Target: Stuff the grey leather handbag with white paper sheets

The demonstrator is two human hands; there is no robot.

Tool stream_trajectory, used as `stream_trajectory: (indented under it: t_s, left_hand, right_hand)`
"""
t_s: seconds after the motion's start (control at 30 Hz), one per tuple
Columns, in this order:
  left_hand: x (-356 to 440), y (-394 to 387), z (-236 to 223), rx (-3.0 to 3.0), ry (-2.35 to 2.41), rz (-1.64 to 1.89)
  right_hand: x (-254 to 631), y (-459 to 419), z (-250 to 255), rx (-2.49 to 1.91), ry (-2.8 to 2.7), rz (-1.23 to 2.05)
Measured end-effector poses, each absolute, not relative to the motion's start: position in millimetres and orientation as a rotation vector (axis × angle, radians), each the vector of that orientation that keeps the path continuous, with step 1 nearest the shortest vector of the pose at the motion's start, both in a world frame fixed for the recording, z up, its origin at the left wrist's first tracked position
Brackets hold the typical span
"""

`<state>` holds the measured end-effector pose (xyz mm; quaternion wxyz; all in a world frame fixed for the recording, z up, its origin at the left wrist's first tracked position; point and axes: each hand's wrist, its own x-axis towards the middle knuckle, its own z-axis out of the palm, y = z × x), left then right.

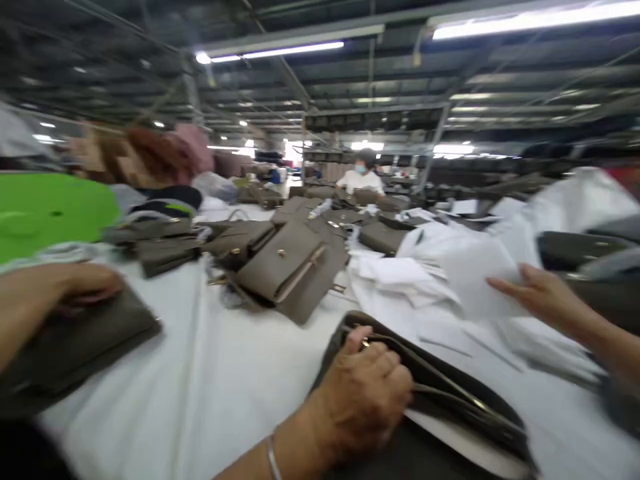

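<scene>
My left hand (355, 393), with a bangle at the wrist, is closed on the rim of a dark grey-brown handbag (480, 427) near the bottom of the head view. The bag's mouth gapes, showing a zip and a pale lining. At the right, my right hand (545, 293) reaches out with thumb and forefinger closed on a white sheet (475, 273), perhaps paper. That sheet hangs over a heap of white sheets (400, 273). Beyond my left hand lies a grey-brown flap bag (280, 260) with a small gold clasp.
From the left edge, another person's arm (30, 300) reaches onto a dark bag (95, 333). More bags crowd the white-covered table (250, 387). A bright green panel (55, 213) stands at the left. A person in a white top (361, 180) is at the far end.
</scene>
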<state>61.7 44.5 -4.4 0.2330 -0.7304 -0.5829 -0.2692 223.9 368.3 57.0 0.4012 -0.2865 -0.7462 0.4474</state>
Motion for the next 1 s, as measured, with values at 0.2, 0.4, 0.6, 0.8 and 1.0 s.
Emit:
stream_trajectory:
  t_s: [0.2,0.4,0.6,0.8,1.0]
  left_hand:
    - [56.4,46.2,-2.4,-2.085,-1.455,-1.187]
    - [48.5,43.6,5.4,-2.113,-1.749,-2.076]
    - [36.1,40.2,15.0,-2.077,-1.773,-2.607]
    - [33.0,29.4,40.2,-2.571,-1.733,-2.518]
    - [32.3,33.2,35.4,-2.442,-1.815,-2.445]
  right_hand:
    - [272.5,277.8,89.2,-0.634,-1.596,1.545]
    - [269.1,203.9,83.8,-0.339,-1.764,2.006]
    - [227.7,194.0,91.1,-0.123,-2.045,1.87]
    - [192.3,168.8,108.1,0.149,-2.252,1.524]
    - [187.3,172.1,98.5,-0.194,-2.147,1.678]
